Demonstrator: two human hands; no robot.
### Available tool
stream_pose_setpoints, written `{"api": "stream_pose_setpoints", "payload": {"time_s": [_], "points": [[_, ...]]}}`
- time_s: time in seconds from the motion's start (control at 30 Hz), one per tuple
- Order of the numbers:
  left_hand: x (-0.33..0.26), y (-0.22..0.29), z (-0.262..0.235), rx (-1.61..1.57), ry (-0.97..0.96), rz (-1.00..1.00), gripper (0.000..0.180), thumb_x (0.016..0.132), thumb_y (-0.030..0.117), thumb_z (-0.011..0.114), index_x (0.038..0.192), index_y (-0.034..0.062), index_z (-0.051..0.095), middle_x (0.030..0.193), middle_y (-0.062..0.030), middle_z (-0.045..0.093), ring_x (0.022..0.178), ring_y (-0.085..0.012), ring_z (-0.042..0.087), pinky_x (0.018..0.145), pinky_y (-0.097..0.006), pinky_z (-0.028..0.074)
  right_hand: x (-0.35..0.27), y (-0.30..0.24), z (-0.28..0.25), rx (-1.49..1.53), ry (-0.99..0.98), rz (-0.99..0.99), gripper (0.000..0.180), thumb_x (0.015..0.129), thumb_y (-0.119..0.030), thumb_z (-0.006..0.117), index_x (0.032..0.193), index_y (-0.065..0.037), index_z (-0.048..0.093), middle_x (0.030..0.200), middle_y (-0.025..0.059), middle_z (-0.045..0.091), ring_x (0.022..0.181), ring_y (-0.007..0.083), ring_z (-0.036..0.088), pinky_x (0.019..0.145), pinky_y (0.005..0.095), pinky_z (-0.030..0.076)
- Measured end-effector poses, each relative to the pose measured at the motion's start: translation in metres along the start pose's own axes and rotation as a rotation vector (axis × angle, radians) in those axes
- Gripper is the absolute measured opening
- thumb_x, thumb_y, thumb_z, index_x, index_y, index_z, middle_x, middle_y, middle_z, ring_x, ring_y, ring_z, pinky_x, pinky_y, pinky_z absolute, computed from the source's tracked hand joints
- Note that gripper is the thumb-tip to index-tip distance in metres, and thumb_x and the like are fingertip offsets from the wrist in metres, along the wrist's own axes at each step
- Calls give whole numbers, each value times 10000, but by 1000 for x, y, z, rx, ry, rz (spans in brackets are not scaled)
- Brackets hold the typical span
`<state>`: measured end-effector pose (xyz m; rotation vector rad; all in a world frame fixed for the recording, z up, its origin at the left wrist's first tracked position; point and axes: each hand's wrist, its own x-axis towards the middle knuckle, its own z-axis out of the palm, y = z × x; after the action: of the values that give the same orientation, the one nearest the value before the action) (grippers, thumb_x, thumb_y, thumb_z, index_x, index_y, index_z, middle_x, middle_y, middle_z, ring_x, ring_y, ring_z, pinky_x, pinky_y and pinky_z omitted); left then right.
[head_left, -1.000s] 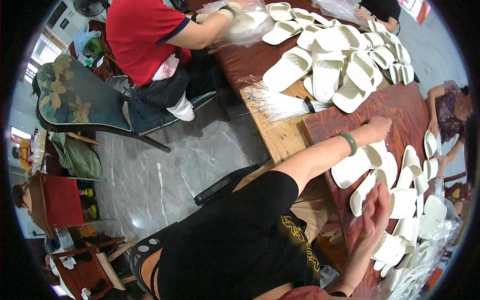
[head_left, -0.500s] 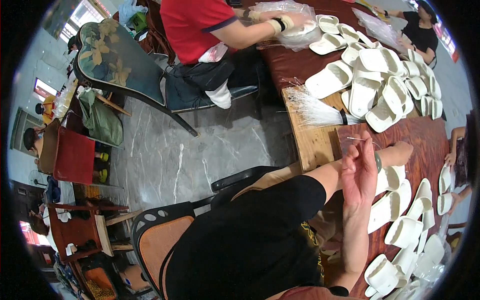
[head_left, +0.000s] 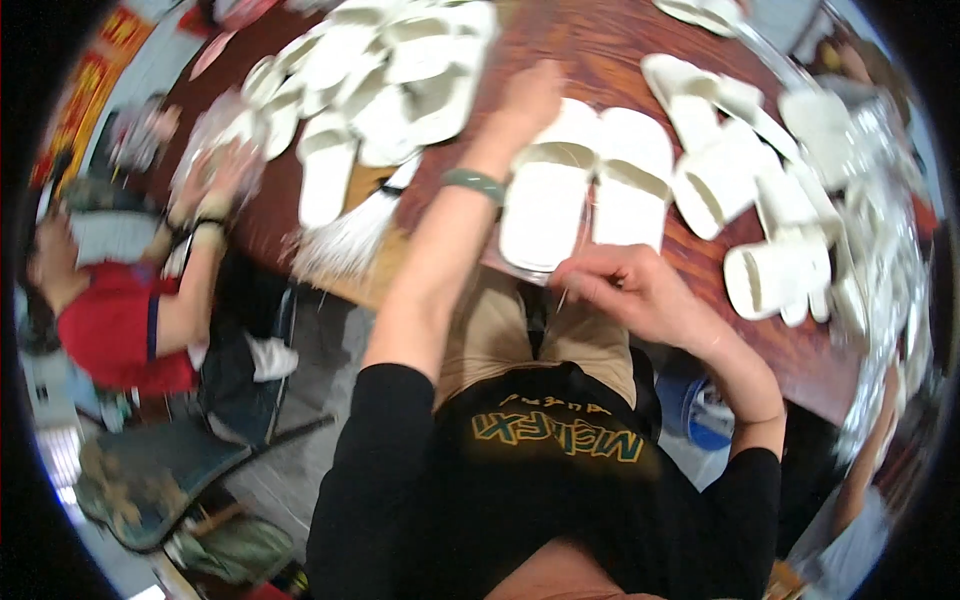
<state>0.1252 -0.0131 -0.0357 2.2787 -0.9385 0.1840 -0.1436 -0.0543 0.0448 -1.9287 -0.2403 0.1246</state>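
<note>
A pair of white slide slippers (head_left: 545, 215) lies side by side on the table in front of me. My right hand (head_left: 630, 290) is closed in a pinch on a thin whitish strand at their near end. Faint lines of strand also run over the slippers. Beyond the left slipper's far end is my left hand (head_left: 535, 95); blur hides how its fingers are set. A green bangle (head_left: 473, 185) circles that wrist. To the left, a bundle of thin white strands (head_left: 345, 240) with a dark band lies by the table edge.
A heap of white slippers (head_left: 385, 70) fills the far left of the reddish-brown table (head_left: 560, 40). More slippers (head_left: 720, 180) and clear plastic wrap (head_left: 870, 240) lie at right. A co-worker in red (head_left: 125, 320) handles a clear plastic bag (head_left: 215, 150) at left.
My view has swung round to face the table and the slipper pair. My right hand has gone from raised in the air with the strand down to the slippers' near end.
</note>
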Motion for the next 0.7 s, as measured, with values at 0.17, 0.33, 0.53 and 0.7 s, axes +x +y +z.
{"api": "stream_pose_setpoints", "payload": {"time_s": [0.17, 0.33, 0.53, 0.7], "points": [[15, 63, 0, -230, -238, 94, 223, 874, 226, 534, 918, 10, 566, 845, -132, 629, 798, -212, 596, 725, -328, 462, -38, 35, -41, -1003, 429, -337, 293, 730, -46, 575, 1019, 2, 562, 822, 94, 567, 684, 240, 573, 582, 331, 485], [10, 87, 16, -553, -635, 113, 243, 872, 229, 534, 920, -6, 573, 790, -26, 589, 755, -110, 510, 666, -273, 421, -24, 76, -38, -1317, 376, -358, 277, 705, -95, 551, 958, 20, 544, 751, 63, 511, 637, 180, 539, 538, 284, 478], [4, 75, 2, -226, -749, 126, 266, 861, 239, 532, 938, -10, 579, 807, -30, 576, 760, -100, 511, 672, -255, 421, 0, 87, -48, -1357, 284, -7, 109, 721, -82, 553, 795, -3, 549, 699, 104, 573, 632, 216, 615, 492, 320, 490], [-19, 76, -5, -387, -445, 152, 240, 873, 213, 537, 945, -12, 581, 807, -28, 577, 732, -101, 505, 658, -243, 417, -1, 88, -54, -1327, 351, 8, 108, 728, -82, 562, 814, -17, 564, 730, 103, 602, 695, 216, 639, 541, 325, 504]]}}
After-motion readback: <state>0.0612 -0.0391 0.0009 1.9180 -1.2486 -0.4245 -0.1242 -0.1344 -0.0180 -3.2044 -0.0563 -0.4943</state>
